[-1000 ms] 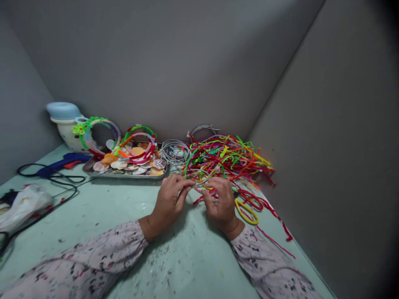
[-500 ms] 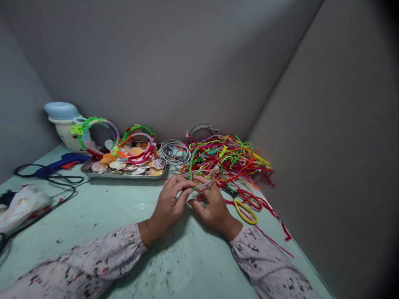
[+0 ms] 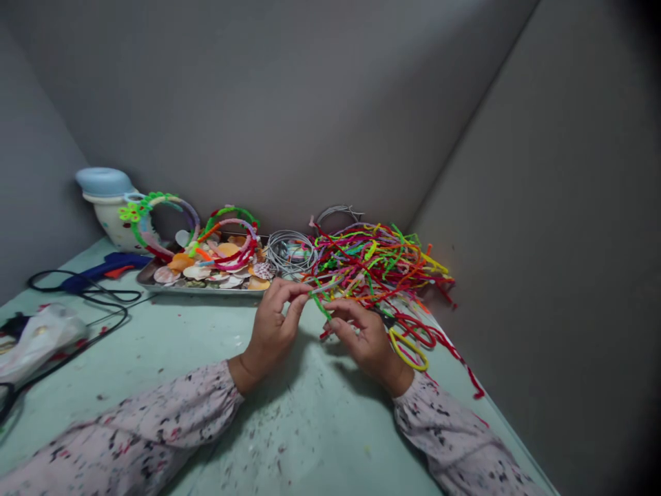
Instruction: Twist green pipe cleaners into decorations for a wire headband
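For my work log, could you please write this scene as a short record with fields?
Left hand: pinches grey wire and green fuzzy stem
Right hand: holds the same green stem
Metal tray: shells, with colourful hoops on top
Right of tray: wire coil, then multicoloured stem pile
Beside right hand: yellow-handled scissors

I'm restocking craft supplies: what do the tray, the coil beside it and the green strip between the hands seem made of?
Tray: probably metal, from the dull silvery sheen on its rim. Coil: likely wire, smooth and grey, its thin loops holding round; coating unclear. Green strip: perhaps fuzzy chenille, its edge looking soft; any core is hidden.
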Demonstrator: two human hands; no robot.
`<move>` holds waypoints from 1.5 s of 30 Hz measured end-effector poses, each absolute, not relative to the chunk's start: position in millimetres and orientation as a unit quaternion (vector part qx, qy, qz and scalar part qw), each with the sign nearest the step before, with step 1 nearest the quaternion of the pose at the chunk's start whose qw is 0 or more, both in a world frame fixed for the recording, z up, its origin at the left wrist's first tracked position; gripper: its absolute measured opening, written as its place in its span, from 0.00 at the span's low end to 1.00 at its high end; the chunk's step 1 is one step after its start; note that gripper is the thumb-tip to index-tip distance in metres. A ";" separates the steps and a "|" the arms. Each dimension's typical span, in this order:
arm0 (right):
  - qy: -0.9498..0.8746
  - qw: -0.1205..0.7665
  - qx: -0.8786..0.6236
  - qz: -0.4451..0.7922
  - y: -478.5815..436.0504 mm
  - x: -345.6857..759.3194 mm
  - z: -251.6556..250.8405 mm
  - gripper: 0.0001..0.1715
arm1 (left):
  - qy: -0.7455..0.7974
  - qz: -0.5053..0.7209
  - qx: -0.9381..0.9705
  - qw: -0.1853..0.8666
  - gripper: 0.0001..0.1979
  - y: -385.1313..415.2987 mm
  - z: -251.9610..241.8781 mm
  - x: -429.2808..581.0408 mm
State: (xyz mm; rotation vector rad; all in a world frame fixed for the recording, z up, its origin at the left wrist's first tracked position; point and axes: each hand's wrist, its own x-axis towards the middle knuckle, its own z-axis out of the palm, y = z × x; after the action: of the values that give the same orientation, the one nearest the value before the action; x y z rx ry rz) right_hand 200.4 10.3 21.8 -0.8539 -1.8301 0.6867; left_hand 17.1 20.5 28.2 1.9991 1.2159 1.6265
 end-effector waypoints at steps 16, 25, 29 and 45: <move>-0.819 0.325 -0.340 0.330 8.0 228.3 83.1 0.09 | 0.420 0.559 0.673 0.242 0.08 16.5 33.5 22.0; -0.843 0.426 -0.305 -0.121 17.8 221.9 67.3 0.10 | 0.397 0.530 0.694 0.284 0.08 12.6 34.3 25.0; -0.852 0.413 -0.290 -0.137 20.0 217.1 57.8 0.09 | 0.391 0.522 0.688 0.319 0.08 10.4 33.9 27.5; -0.857 0.404 -0.296 -0.123 22.4 212.8 48.0 0.08 | 0.398 0.507 0.695 0.319 0.07 11.2 32.0 29.1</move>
State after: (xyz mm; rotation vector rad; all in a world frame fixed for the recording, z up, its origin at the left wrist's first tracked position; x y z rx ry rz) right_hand 212.8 22.4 48.0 -0.7487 -2.1636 -0.3095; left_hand 29.1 11.2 32.0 1.8290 1.0458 1.3328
